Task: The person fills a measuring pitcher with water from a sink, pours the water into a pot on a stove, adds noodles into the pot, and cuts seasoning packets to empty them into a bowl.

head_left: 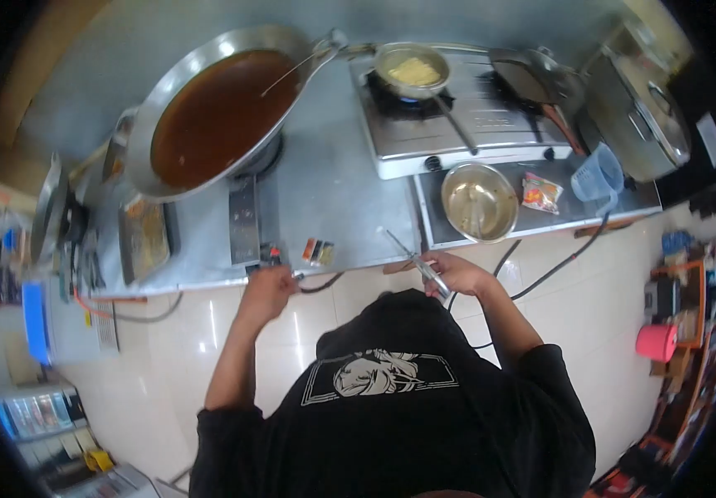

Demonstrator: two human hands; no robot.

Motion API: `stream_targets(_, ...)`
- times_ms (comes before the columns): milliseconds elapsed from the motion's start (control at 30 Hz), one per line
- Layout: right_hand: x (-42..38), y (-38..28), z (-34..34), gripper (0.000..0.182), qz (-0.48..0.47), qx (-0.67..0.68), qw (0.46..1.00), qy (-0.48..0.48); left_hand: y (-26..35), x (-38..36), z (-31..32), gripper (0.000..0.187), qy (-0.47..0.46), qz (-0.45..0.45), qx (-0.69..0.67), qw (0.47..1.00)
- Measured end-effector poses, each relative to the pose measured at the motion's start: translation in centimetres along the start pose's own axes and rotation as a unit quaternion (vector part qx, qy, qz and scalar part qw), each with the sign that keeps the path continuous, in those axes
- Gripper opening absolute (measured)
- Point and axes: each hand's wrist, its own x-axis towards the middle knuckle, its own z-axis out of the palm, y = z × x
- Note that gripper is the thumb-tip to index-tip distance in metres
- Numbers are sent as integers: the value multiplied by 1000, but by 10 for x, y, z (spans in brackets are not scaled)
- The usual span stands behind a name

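My left hand [270, 292] is closed at the front edge of the steel counter, beside a dark hose [323, 285]. What its fingers grip is hidden. A small red-and-black item [271, 254] lies just beyond it, and a small printed sachet [319, 251] is to its right. My right hand [461, 274] is closed round a slim silver tool [431, 272] with a thin tip and a thicker handle. Its tip points up and left over the counter. Beyond that hand stands a metal bowl [480, 203] with a utensil inside.
A large wok [144, 124] of brown liquid stands at the back left. On the stove [399, 141], a small pan [414, 66] with yellow food sits over a blue flame. A colourful packet [542, 193], a plastic jug [597, 176] and a tall pot [636, 116] are to the right.
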Motion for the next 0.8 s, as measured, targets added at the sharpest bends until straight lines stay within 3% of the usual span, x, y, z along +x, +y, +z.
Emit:
stream_targets(67, -6, 3, 5, 64, 0, -3, 1000, 28, 28, -12, -14, 11, -70, -11, -154, 985)
stream_targets(100, -6, 12, 4, 63, -17, -5, 999, 34, 39, -17, -27, 11, -63, 131, -149, 978)
stream_targets(133, -10, 17, 1, 62, -31, -10, 999, 41, 49, -20, -38, 10, -76, 176, -192, 963)
stream_targets(200, -9, 22, -1, 61, -41, -17, 999, 17, 29, -5, -26, 9, -84, 99, -297, 946)
stream_targets(233, -6, 32, -4, 61, -58, -12, 998, 4, 21, 6, -16, 6, 0, 69, -146, 987)
stream_targets(267, -12, 23, 1, 61, -54, -54, 997, -7, 18, 14, -7, 5, 91, 44, 4, 995)
stream_targets(333, -16, 10, 2, 63, -83, -128, 988, -1, 10, 17, 2, 6, 89, 98, 20, 991)
stream_targets(367, -13, 11, 1, 49, -102, -141, 985, 6, 33, 6, -9, 1, 64, 157, -24, 985)
stream_targets(400, -11, 12, 1, 36, -122, -153, 981, 14, 58, -4, -25, 4, -58, 99, -141, 983)
stream_targets(467, -10, 8, 2, 40, -84, -87, 993, 3, 56, -7, -26, 8, -141, 116, -377, 908)
stream_targets(533, -13, -2, 2, 56, -64, -2, 998, -28, 45, 15, -16, 8, -90, 128, -121, 980)
stream_targets(600, -40, -27, 7, 60, -67, -17, 997, -21, 26, 37, 1, 13, -19, 176, 78, 981)
stream_targets(667, -42, -33, 1, 63, -106, -13, 993, -45, 53, 37, -12, 12, -63, 176, 3, 982)
stream_targets(700, -40, -36, -2, 63, -115, -14, 992, -57, 65, 32, -28, 12, -115, 201, -112, 966)
stream_targets(767, -59, -48, 0, 58, -156, -23, 986, -48, 97, 21, -57, 10, -209, 234, -342, 886)
stream_targets(800, -67, -54, -1, 56, -156, -8, 987, -39, 110, 31, -49, 8, -175, 246, -257, 918)
